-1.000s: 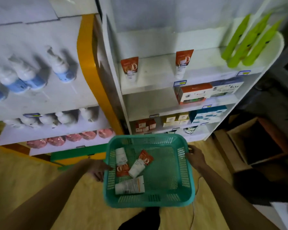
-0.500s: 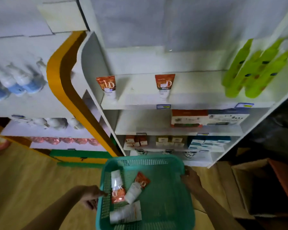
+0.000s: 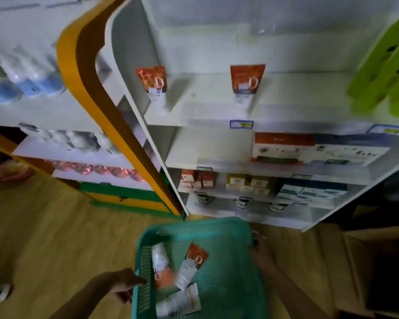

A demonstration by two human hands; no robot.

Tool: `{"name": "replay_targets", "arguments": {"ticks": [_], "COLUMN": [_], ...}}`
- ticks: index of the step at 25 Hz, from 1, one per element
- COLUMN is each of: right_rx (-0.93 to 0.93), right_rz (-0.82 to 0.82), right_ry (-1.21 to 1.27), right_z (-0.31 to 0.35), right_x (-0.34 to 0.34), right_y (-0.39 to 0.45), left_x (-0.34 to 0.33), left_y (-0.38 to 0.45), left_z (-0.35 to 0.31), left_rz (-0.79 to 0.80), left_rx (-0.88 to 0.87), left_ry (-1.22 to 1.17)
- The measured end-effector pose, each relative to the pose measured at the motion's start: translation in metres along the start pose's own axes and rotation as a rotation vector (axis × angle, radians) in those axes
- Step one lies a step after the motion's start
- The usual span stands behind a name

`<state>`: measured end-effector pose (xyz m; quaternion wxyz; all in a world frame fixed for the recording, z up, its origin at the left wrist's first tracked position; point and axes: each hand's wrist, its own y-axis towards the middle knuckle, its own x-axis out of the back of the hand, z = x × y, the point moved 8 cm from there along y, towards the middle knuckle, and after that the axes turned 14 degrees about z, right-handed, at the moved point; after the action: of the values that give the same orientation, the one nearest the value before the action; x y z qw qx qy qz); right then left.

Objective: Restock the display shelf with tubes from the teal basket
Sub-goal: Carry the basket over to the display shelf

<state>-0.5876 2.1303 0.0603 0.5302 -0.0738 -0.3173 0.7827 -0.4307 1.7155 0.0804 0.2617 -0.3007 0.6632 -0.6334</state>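
Teal perforated plastic basket hangs low over a yellowish wood floor, the left hand closed on its left rim and the right hand on its right rim. Three orange-and-white tubes lie inside, toward its left. On the white display shelf stand two matching tubes marked "D", wide bare board between and beside them.

A shop: price-tagged display shelf stocked with boxed cosmetics.
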Motion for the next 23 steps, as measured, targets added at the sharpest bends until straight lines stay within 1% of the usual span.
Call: {"name": "replay_targets", "arguments": {"ticks": [1,3,5,9,12,15,17,20,21,23], "right_rx": [-0.009,-0.044,-0.028,-0.019,-0.017,-0.039,-0.047,-0.059,-0.057,-0.075], "right_rz": [0.007,0.041,0.023,-0.055,-0.050,-0.006,0.016,0.005,0.006,0.066], "right_ry": [0.009,0.029,0.022,0.024,0.035,0.090,0.081,0.015,-0.003,-0.028], "right_z": [-0.007,-0.047,-0.077,-0.038,-0.030,-0.024,-0.022,-0.041,-0.054,-0.101], "right_x": [-0.009,-0.032,-0.054,-0.096,-0.129,-0.158,-0.173,-0.184,-0.186,-0.189], "right_y": [0.006,0.025,0.039,0.011,0.012,0.016,0.020,0.042,0.056,0.096], "left_x": [-0.002,-0.004,0.003,0.022,0.033,0.043,0.053,0.066,0.067,0.069], "left_y": [0.008,0.030,0.050,0.080,0.090,0.092,0.099,0.135,0.153,0.195], "left_z": [0.008,0.026,0.049,0.089,0.116,0.145,0.155,0.158,0.156,0.148], "left_rz": [0.013,0.050,0.069,0.061,0.039,0.027,0.004,-0.024,-0.017,0.002], "left_rx": [0.000,-0.012,-0.024,-0.076,-0.134,-0.105,-0.098,-0.051,-0.043,-0.040], "left_ry": [-0.005,-0.006,-0.012,0.010,-0.028,-0.103,-0.115,-0.094,-0.083,-0.067]}}
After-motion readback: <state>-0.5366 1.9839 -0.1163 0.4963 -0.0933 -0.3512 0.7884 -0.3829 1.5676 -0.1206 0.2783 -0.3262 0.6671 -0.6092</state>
